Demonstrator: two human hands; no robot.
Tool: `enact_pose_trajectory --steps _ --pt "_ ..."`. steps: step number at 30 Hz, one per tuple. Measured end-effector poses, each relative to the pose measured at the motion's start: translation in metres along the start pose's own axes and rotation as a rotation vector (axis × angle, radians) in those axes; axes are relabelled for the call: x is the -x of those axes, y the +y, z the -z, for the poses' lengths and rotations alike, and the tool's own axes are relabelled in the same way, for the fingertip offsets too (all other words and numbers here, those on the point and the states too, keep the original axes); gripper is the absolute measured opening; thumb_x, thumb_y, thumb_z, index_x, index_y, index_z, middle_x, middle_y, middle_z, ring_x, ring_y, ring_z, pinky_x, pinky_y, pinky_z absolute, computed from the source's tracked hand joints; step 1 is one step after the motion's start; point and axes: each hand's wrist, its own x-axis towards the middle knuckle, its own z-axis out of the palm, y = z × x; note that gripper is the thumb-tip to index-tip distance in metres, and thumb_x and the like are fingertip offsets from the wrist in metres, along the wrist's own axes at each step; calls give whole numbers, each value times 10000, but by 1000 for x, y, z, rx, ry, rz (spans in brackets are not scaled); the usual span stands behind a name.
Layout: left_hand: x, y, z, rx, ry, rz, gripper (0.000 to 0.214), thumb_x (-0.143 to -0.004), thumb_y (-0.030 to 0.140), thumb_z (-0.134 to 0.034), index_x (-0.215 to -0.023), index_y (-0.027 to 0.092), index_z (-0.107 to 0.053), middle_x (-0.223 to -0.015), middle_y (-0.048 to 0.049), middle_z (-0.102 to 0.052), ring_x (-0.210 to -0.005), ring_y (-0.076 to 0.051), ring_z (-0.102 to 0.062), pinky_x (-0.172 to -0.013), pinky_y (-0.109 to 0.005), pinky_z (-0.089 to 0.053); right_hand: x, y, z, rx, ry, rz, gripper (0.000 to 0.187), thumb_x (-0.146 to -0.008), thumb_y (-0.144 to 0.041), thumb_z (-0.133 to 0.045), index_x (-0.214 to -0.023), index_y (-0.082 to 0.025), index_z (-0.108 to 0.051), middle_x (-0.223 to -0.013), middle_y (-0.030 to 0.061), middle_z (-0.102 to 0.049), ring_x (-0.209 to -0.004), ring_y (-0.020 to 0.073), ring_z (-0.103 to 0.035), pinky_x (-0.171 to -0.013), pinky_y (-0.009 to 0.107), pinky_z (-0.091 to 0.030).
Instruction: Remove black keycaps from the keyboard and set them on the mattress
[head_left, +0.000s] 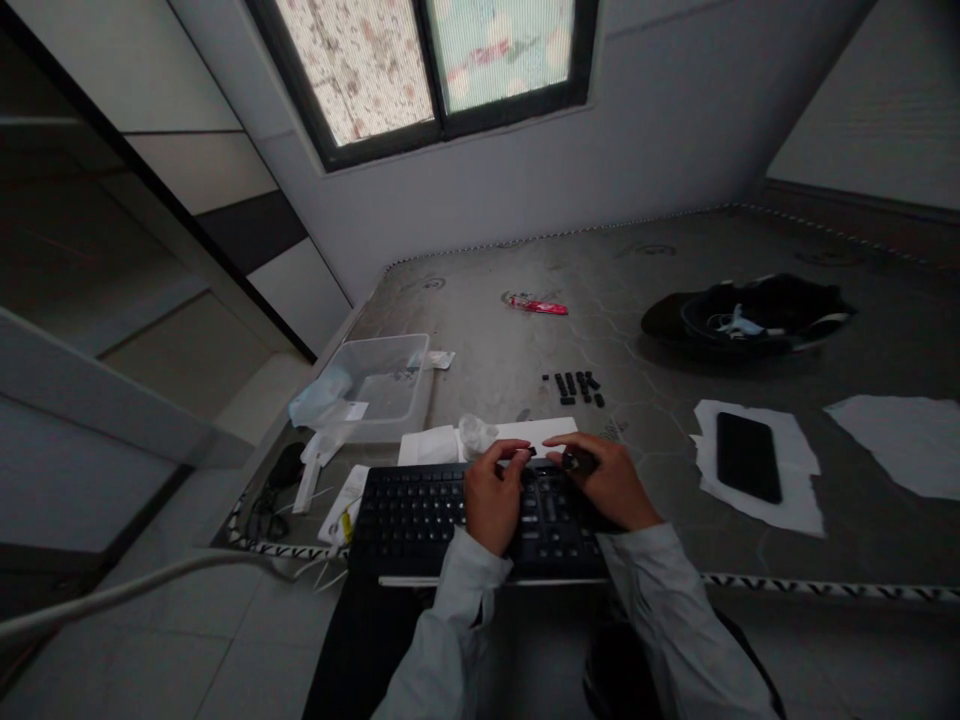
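Note:
A black computer keyboard [412, 515] lies in front of me at the near edge of the mat. Above its right half, my left hand [493, 500] is closed, pinching a small black keycap [532, 451] between thumb and fingertip. My right hand [615, 485] is curled round a dark tool with a rounded end [579, 461]; its exact kind is hard to make out. The right index finger stretches toward the keycap, a small gap apart. Beyond the hands, several loose black keycaps [571, 385] lie in short rows on the mat.
A clear plastic bin [390, 425] stands at left, near crumpled white tissue [475, 436] and cables. A red packet [538, 305] lies farther back. On the right are a phone [748, 457] on white paper [806, 510] and a black cap-like bag [750, 315].

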Motion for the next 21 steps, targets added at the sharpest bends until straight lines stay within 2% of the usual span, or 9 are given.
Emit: enact_pose_trajectory --steps 3,10,13,16,21 --pt "-1 4 -7 23 -21 11 175 -881 316 -580 -975 213 -686 -822 18 -687 -587 -100 -580 -573 -213 -450 2 2 0 -12 15 -9 157 -788 -283 -686 -929 -314 -746 -749 -6 -689 -666 188 -608 -655 299 -437" --pt "1 7 -23 -12 -23 -22 163 -881 298 -573 -923 198 -695 -842 5 -707 -683 -119 -614 -660 -224 -461 6 5 9 -124 47 -12 55 -774 -327 -706 -786 -289 -745 -806 23 -722 -763 221 -658 -731 341 -487" --pt "3 9 -27 0 -34 -19 175 -886 307 -573 -936 198 -701 -870 -5 -713 -759 -137 -638 -692 -229 -472 8 7 15 -137 45 -41 63 -753 -339 -728 -793 -293 -746 -825 23 -727 -774 225 -665 -749 353 -495" --pt "4 14 -32 -5 -96 -31 189 -885 298 -579 -1000 216 -705 -893 5 -715 -678 -116 -616 -663 -225 -470 9 12 20 -185 85 -70 91 -725 -341 -750 -807 -300 -750 -852 24 -730 -825 243 -661 -780 368 -493" --pt "0 24 -39 -122 -108 -142 178 -835 236 -643 -999 225 -714 -915 8 -704 -650 -103 -582 -664 -226 -469 12 19 27 -189 124 -94 86 -743 -330 -728 -819 -295 -751 -880 17 -730 -835 238 -657 -807 368 -484"
